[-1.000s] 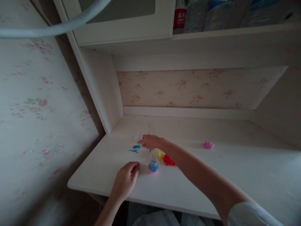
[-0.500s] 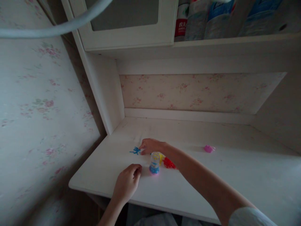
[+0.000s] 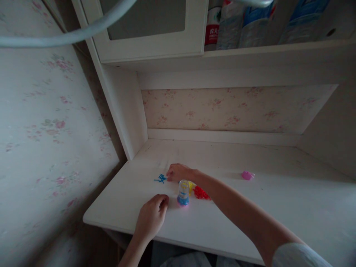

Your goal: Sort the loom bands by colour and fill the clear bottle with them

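My right hand (image 3: 178, 172) reaches across the desk, its fingers pinched together at the right edge of a small heap of thin blue strips (image 3: 160, 178). Whatever lies between those fingertips is too small to make out. Nearer the front edge rests my left hand (image 3: 152, 214), fingers curled closed, their inside hidden. Just right of it stands a small clear jar (image 3: 183, 188) with blue pieces at the bottom and a pink base. Behind the jar lie yellow strips (image 3: 191, 186), partly hidden. A red heap of strips (image 3: 200, 193) is beside them, partly under my right forearm.
A small pink object (image 3: 247, 175) lies farther right on the white desk (image 3: 278, 215). Bottles (image 3: 229, 27) stand on the shelf above. A pale curved tube (image 3: 69, 37) crosses the upper left, and a flowered wall (image 3: 55, 148) borders the desk.
My right fingers have drawn slightly back to the right from the blue heap and curled in more. My left hand and the jar hold their places; the view shifts slightly.
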A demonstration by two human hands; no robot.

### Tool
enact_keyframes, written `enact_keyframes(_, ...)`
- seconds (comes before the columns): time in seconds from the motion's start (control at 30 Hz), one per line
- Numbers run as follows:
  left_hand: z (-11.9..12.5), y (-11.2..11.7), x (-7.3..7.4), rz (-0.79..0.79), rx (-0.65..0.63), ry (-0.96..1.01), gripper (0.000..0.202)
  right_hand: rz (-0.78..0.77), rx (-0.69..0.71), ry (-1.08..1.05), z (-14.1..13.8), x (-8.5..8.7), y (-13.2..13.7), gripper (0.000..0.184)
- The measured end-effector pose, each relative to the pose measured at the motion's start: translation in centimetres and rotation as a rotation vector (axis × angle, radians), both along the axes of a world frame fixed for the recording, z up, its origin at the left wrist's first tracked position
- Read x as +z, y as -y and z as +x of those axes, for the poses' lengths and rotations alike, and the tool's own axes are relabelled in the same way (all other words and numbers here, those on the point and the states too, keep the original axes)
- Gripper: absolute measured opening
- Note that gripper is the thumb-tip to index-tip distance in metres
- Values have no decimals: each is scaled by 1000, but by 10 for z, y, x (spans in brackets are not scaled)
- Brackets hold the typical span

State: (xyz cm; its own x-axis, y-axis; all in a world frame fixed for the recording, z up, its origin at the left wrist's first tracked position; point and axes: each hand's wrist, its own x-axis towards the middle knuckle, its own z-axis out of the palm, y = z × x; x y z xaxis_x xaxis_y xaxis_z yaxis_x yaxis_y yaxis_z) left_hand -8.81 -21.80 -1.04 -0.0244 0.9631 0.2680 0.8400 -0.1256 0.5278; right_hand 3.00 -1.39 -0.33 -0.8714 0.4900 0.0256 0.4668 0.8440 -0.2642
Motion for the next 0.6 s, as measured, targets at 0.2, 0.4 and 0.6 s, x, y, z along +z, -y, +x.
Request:
enact_keyframes(0.2,0,1,0,0,6,12,24,-27,35,-28,-11,3,4,18)
enact_keyframes(0.4,0,1,-2,11,6,14,24,-12,10,-131,-5,10,6,19)
enact_keyframes(0.6,-8,-3,-2,12,15,95,23,28,-13,-261,27,46,25,21)
